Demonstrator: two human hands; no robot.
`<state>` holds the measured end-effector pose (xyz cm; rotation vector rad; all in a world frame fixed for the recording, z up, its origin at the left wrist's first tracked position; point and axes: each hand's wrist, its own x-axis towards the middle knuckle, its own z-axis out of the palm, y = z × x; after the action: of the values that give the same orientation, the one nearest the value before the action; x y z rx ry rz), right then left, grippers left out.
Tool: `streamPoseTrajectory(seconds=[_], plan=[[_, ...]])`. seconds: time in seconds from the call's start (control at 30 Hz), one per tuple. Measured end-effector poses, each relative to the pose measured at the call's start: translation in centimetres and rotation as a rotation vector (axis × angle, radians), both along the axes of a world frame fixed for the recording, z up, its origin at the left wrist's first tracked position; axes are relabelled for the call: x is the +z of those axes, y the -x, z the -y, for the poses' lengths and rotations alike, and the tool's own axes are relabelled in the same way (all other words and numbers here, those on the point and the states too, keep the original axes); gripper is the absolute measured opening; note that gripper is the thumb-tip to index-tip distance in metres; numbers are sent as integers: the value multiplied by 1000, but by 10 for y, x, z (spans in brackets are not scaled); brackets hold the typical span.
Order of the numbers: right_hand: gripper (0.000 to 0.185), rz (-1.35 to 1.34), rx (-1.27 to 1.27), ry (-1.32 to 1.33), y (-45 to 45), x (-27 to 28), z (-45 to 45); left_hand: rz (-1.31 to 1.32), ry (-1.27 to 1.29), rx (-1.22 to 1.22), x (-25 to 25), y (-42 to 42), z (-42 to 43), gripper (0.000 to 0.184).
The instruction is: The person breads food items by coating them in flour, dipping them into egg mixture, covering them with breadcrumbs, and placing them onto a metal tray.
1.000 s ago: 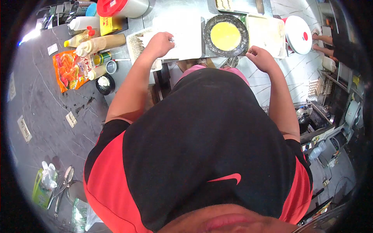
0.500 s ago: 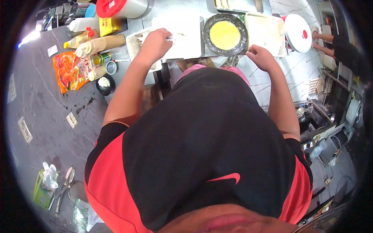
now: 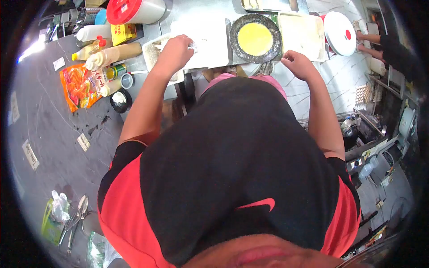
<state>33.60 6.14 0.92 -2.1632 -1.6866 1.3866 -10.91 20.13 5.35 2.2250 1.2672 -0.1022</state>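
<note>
1. Well, a round black speckled dish [image 3: 278, 44] has bright yellow liquid [image 3: 255, 39] in it, between a white board [image 3: 214, 49] and a tray of pale stuff [image 3: 304, 38]
2. Beyond them, a metal tray [image 3: 272, 5] has pale pieces in it
3. The left hand [image 3: 176, 52] is over the edge of a tray with brown and white bits [image 3: 152, 54]. Its fingers are bent around something small and whitish, too blurry to name, beside the board
4. The right hand [image 3: 295, 64] is near the dish and pale tray. Its fingers are curled, and I cannot tell if they grip anything
5. A tub with a red lid [image 3: 149, 11], bottles [image 3: 114, 56], an orange bag [image 3: 80, 87] and a small black bowl [image 3: 120, 106] of white stuff sit at the left
6. The dark gray tabletop [image 3: 53, 120] has thin lines and paper labels. Another person's legs [image 3: 370, 44] show at the right, over a pale floor [image 3: 330, 89]
</note>
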Motion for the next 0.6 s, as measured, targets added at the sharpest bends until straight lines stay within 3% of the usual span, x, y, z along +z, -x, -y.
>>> streamPoseTrajectory(seconds=[0.27, 0.6], plan=[[36, 15, 26, -8, -7, -4, -2, -11, -22, -14, -12, 4, -12, 31], [39, 23, -12, 6, -18, -3, -3, -17, -9, 65, 18, -22, -8, 31]])
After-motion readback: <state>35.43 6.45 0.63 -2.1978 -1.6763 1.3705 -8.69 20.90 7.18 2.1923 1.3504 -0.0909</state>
